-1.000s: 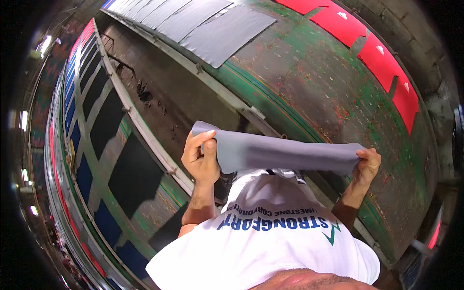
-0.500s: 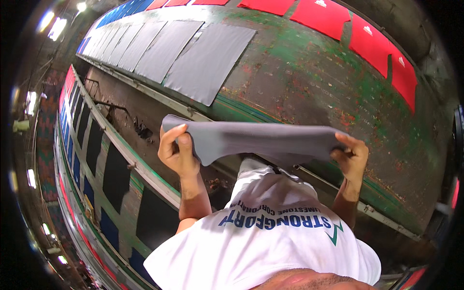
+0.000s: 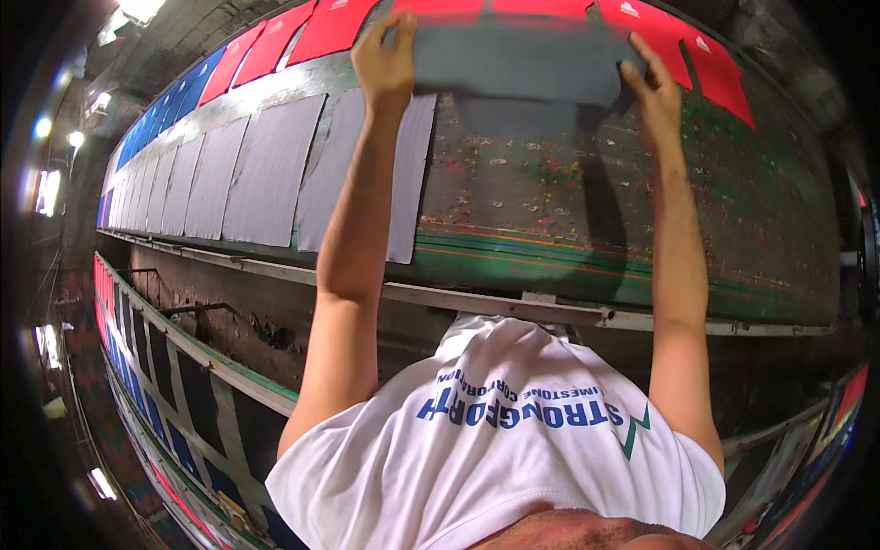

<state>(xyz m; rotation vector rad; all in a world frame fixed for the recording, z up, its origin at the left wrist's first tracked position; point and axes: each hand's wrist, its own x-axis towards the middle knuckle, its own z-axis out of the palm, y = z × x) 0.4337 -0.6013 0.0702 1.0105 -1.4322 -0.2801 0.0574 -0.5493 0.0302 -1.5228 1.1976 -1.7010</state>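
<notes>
A dark grey fabric panel (image 3: 518, 60) is stretched between my two raised hands over the far part of the long table (image 3: 513, 197). My left hand (image 3: 385, 64) grips its left end, fingers closed around the edge. At the opposite end, the thumb and forefinger of my right hand (image 3: 655, 87) hold the fabric's edge. The panel is smeared by motion, and its shadow falls on the paint-spotted tabletop below. Left of my left forearm lies a flat grey fabric panel (image 3: 417, 183), partly covered by that arm.
More grey panels (image 3: 270, 170) lie in a row to the left. Red printed panels (image 3: 720, 78) and blue ones (image 3: 183, 92) line the far side. A metal rail (image 3: 440, 295) runs along the near edge. Another table with black panels (image 3: 197, 390) stands at lower left.
Both hands have moved up and away from my body, carrying the grey fabric panel from the near rail to above the table's far part. My arms are now stretched out.
</notes>
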